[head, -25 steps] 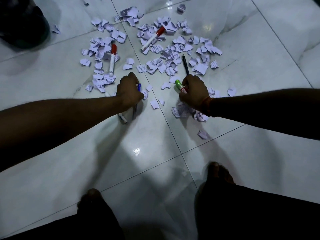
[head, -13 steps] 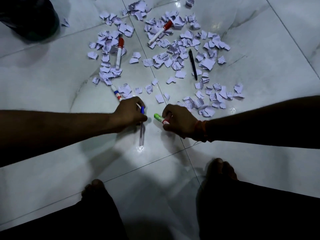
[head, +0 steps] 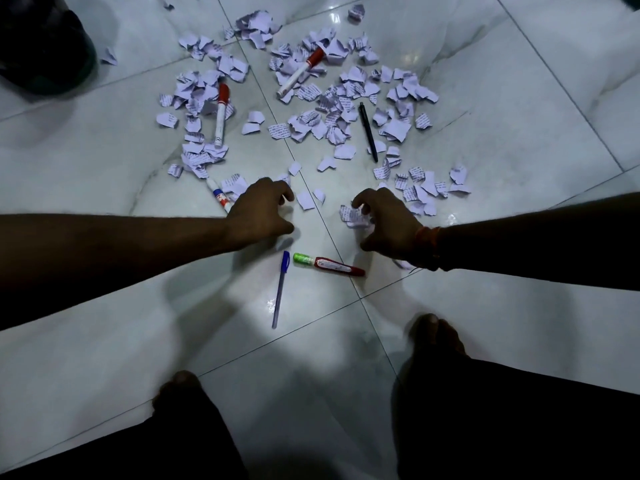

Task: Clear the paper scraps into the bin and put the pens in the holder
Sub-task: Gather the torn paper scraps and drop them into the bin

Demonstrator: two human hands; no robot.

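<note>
On the left hand (head: pixel 263 211), fingers are hanging loosely bent, gripping nothing. On the right hand (head: pixel 386 225), they are curling over a clump of scraps (head: pixel 353 214) — pinching or not, I cannot tell. Nearer the person, a blue pen (head: pixel 280 289) and a green-capped marker (head: pixel 327 265) are lying free on the tiled floor (head: pixel 485 306). Beyond the hands, paper scraps (head: pixel 311 95) are lying scattered around a black pen (head: pixel 368 131) and a red-capped marker (head: pixel 221 116).

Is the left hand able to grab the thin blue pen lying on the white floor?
Probably yes. The left hand is empty, and the thin blue pen lies on bare tile with its capped end near the thumb. No paper covers it; the green-capped red marker only lies beside it.
</note>
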